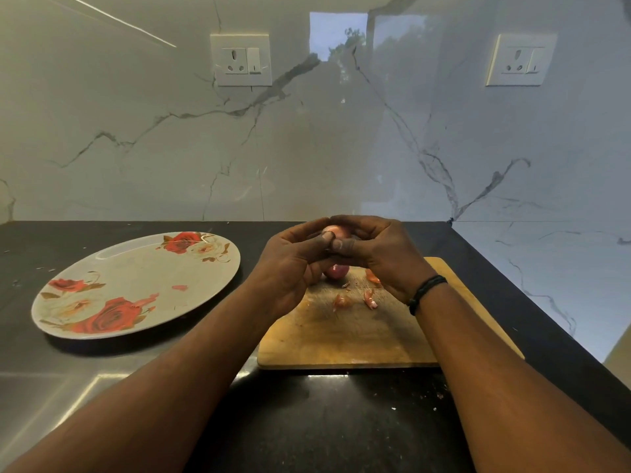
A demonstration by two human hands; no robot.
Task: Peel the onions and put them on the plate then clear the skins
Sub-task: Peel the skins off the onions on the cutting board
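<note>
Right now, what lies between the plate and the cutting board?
In the head view, only bare black counter separates the flowered plate from the wooden cutting board; the left forearm crosses above that gap.

Both hands raised together, left hand (pixel 295 261) and right hand (pixel 379 256) fingers curled.

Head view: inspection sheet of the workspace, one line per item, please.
Surface: dark countertop with scattered crumbs; wooden cutting board on it.
Job's things: one onion held up in both hands; a second onion on the board beneath them; floral plate left of the board, no onions on it.
Clutter: onion skins loose on the board; one small reddish scrap on the plate.
Grips: left hand and right hand both curled round the held onion, thumbs at its near side.
Cables: nothing seen.
Surroundings: marble-look wall; two wall sockets, nothing plugged in.
</note>
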